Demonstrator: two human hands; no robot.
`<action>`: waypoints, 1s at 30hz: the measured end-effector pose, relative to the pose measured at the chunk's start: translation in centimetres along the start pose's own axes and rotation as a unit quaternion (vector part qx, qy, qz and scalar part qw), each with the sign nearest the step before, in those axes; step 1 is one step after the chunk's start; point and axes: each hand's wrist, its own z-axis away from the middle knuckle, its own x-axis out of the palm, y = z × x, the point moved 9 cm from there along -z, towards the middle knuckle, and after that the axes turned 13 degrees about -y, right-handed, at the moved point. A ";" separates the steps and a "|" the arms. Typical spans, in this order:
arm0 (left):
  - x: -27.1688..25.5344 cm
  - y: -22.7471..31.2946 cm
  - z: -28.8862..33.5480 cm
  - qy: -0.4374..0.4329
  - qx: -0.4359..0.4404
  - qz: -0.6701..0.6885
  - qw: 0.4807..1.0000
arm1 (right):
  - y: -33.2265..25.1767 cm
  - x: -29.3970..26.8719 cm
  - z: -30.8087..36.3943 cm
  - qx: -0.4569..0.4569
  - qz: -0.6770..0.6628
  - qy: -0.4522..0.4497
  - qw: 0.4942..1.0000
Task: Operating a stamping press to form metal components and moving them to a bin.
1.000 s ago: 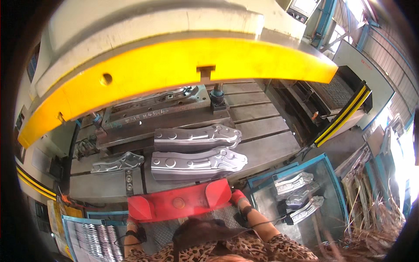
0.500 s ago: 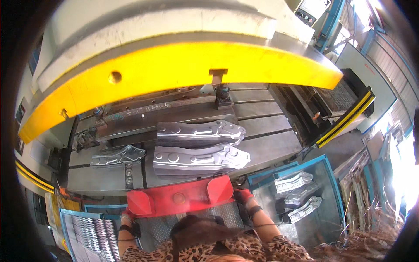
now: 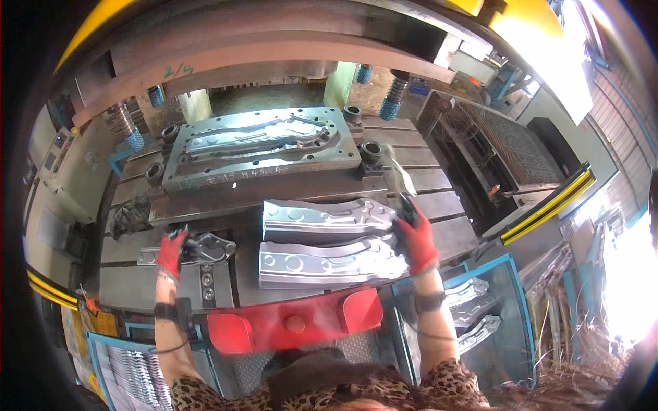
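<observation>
My left hand (image 3: pixel 171 255), in a red glove with dark fingertips, lies over a single grey stamped metal part (image 3: pixel 212 248) at the left of the press table. Its fingers are too blurred to show whether they grip. My right hand (image 3: pixel 417 241), gloved alike, is raised by the right end of two stacks of pressed metal parts, the far stack (image 3: pixel 322 216) and the near stack (image 3: pixel 322 262). A pale curved strip (image 3: pixel 401 172), smeared by motion, rises from its fingertips. Beyond, the lower die (image 3: pixel 264 166) lies exposed with a shaped metal part (image 3: pixel 257 133) in it.
The press's upper part (image 3: pixel 267 58) hangs overhead, with spring-wrapped posts (image 3: pixel 394 96) pointing down. A red two-hand control box (image 3: pixel 295 324) stands before me. Blue-framed bins (image 3: pixel 524 301) holding metal parts flank it. A yellow-and-black guard bar (image 3: pixel 548 205) is at the right.
The yellow-faced press slide has risen, uncovering the die. Both hands have left the ends of the red control box and reached forward over the table. The pale strip has appeared by my right hand.
</observation>
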 end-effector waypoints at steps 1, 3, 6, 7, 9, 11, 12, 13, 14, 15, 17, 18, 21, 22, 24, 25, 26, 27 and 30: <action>2.4 -0.7 -1.9 -0.108 -0.100 0.129 0.981 | -1.8 2.8 -3.0 -0.072 0.078 -0.030 0.994; 4.4 0.5 -4.9 -0.111 -0.113 0.154 0.975 | -2.7 7.9 -8.5 -0.136 0.093 -0.068 0.984; 6.9 1.6 -8.8 -0.141 -0.098 0.211 0.962 | -0.4 12.6 -15.6 -0.039 0.102 -0.096 0.989; 7.7 1.7 -9.8 -0.160 -0.097 0.247 0.951 | -0.2 13.7 -17.6 -0.045 0.165 -0.074 0.982; 8.4 1.6 -11.7 -0.147 -0.091 0.255 0.951 | 0.8 15.9 -21.1 -0.041 0.239 -0.053 0.969; 9.0 1.4 -13.0 -0.127 -0.095 0.275 0.948 | 2.4 17.6 -22.4 -0.032 0.343 -0.065 0.936; 9.5 1.3 -13.5 -0.129 -0.096 0.277 0.947 | 3.7 17.9 -22.8 0.016 0.449 -0.062 0.891; 9.5 1.5 -14.0 -0.119 -0.077 0.272 0.952 | 5.3 18.2 -22.4 0.041 0.448 -0.070 0.890; 9.7 1.7 -14.4 -0.109 -0.059 0.267 0.956 | 6.1 18.3 -22.0 0.034 0.444 -0.073 0.893; 10.6 1.5 -14.8 -0.125 -0.063 0.321 0.937 | 6.4 18.1 -21.8 0.029 0.453 -0.054 0.890; 11.1 1.0 -15.8 -0.127 -0.074 0.331 0.932 | 6.9 17.9 -21.1 0.011 0.475 -0.029 0.880; 11.9 1.1 -16.3 -0.159 -0.062 0.351 0.921 | 7.7 17.8 -20.7 0.034 0.476 -0.039 0.878; 13.4 -0.1 -17.6 -0.159 -0.088 0.409 0.894 | 7.1 17.6 -19.6 0.006 0.475 -0.029 0.879; 14.6 -0.4 -17.7 -0.197 -0.123 0.453 0.861 | 6.4 17.7 -19.0 -0.024 0.471 -0.036 0.881; 15.9 -0.5 -17.7 -0.218 -0.143 0.498 0.827 | 5.4 17.1 -17.4 -0.017 0.438 -0.030 0.898; 16.7 0.3 -17.7 -0.246 -0.124 0.533 0.800 | 4.3 16.8 -16.2 -0.040 0.412 -0.024 0.910; 17.5 0.7 -17.4 -0.269 -0.126 0.559 0.774 | 3.3 16.5 -14.7 -0.050 0.397 -0.032 0.916; 17.9 1.1 -17.3 -0.268 -0.113 0.560 0.776 | 2.1 16.5 -13.0 -0.073 0.387 -0.046 0.918; 18.0 2.4 -16.5 -0.279 -0.003 0.539 0.795 | -1.1 16.4 -7.5 -0.102 0.427 -0.093 0.894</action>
